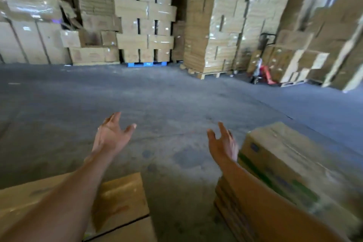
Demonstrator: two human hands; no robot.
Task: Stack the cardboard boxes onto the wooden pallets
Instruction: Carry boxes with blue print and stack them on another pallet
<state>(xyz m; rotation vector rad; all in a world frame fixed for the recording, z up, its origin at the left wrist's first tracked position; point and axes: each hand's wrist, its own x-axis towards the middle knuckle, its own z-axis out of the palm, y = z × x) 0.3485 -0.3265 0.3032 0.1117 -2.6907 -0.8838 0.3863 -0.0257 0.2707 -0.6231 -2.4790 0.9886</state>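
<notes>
Head view, blurred: two hands, left hand (pixel 113 135) and right hand (pixel 223 143), both spread wide, gripping nothing; two near cardboard boxes, printed box (pixel 290 165) and plain box (pixel 121 198), edge-cropped.

Blurred green-printed cardboard box (pixel 290 165) lower right, tilted, w/ plain box (pixel 121 200) lower left

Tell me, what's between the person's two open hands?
Nothing is held: the head view shows only bare grey concrete floor between the left hand and the right hand.
</notes>
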